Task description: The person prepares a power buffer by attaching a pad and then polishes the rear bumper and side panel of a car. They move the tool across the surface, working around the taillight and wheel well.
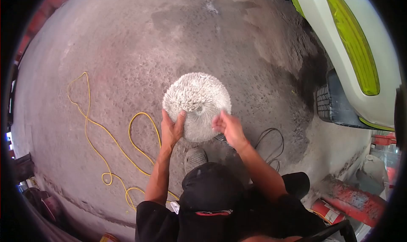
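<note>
A round, shaggy off-white wool polishing pad (197, 87) faces up in front of me, with a small metal center (199, 109) in its middle. Its near part is combed flatter than the fluffy far part. My left hand (173, 129) grips the pad's left edge, thumb on top of the wool and the other fingers at the rim. At the lower right edge, my right hand (231, 129) has its fingers curled together, slightly blurred; I cannot tell what is between them. Part of a dark tool (221, 137) shows beneath the pad near that hand.
A yellow cord (111, 141) lies in loops on the rough concrete floor (123, 51) to the left. A dark cable (275, 142) curls at the right. A white vehicle (330, 38) with a tire (323, 104) stands upper right. Red cylinders (352, 199) lie lower right.
</note>
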Demonstrator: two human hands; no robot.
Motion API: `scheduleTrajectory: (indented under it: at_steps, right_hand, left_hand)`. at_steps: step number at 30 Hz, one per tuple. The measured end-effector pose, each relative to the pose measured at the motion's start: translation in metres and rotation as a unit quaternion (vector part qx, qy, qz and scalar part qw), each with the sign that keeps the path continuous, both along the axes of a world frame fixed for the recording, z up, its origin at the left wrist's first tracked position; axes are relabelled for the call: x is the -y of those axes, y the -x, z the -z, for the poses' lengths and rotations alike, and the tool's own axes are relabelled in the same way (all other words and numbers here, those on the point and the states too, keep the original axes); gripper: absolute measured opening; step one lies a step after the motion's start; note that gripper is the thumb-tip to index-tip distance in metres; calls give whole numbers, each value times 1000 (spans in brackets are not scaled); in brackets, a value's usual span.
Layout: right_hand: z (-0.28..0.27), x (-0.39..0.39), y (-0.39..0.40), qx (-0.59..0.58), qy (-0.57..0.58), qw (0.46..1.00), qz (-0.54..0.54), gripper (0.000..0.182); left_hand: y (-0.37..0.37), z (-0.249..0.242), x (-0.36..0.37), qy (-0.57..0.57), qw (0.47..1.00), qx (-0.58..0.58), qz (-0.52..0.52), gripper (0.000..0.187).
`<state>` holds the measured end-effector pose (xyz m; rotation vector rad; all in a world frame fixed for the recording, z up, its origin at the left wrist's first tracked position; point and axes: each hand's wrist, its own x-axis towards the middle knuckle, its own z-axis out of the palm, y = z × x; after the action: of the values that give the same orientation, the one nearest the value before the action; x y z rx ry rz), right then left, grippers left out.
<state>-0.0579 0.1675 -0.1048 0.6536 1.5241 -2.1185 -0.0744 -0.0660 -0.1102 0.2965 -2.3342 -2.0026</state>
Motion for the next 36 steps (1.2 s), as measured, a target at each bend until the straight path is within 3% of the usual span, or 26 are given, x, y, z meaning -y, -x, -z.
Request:
scheduleTrajectory:
  at_steps: [1, 5, 8, 10, 14, 15, 16, 20, 22, 23, 25, 27, 29, 36]
  right_hand:
    - [-2, 4, 17, 77, 34, 993, 82, 59]
    - [-2, -10, 47, 148, 77, 984, 63, 64]
    - [-7, -14, 48, 137, -33, 990, 16, 64]
    - [5, -9, 53, 24, -227, 973, -26, 63]
    - [0, -3, 50, -44, -328, 940, -78, 58]
    - [4, -1, 50, -165, -516, 830, -136, 52]
    - [9, 2, 50, -276, -668, 666, -184, 45]
    - [31, 13, 55, -329, -657, 675, -65, 34]
    - [39, 21, 59, -336, -460, 816, 98, 43]
    - [35, 19, 61, -338, -457, 817, 96, 43]
    - [23, -1, 61, -264, -355, 895, -45, 57]
    - [14, -3, 63, -222, -377, 894, -98, 55]
    - [2, 1, 62, -184, -500, 831, -160, 54]
    - [-16, -2, 71, -127, -609, 749, -227, 49]
  left_hand:
    - [1, 3, 4, -27, 999, 2, 20, 59]
    - [1, 13, 10, 9, 999, -14, 34, 59]
    - [0, 9, 0, -49, 998, -14, 33, 59]
    - [-3, 5, -4, -79, 996, -24, 15, 59]
    - [-10, 14, -13, -60, 997, -40, -9, 61]
    - [-13, 12, -17, -31, 998, -47, -28, 60]
    - [-15, 9, -21, 1, 998, -54, -44, 60]
    - [-21, 13, -33, -7, 995, -47, -85, 58]
    - [-23, 19, -35, -4, 995, -42, -92, 58]
    - [-24, 21, -35, -6, 995, -34, -95, 58]
    - [-21, 16, -34, -6, 994, -42, -96, 57]
    - [-21, 12, -31, -4, 996, -42, -82, 55]
    - [-20, 13, -30, 1, 996, -47, -80, 55]
    - [-20, 10, -34, -3, 994, -61, -94, 52]
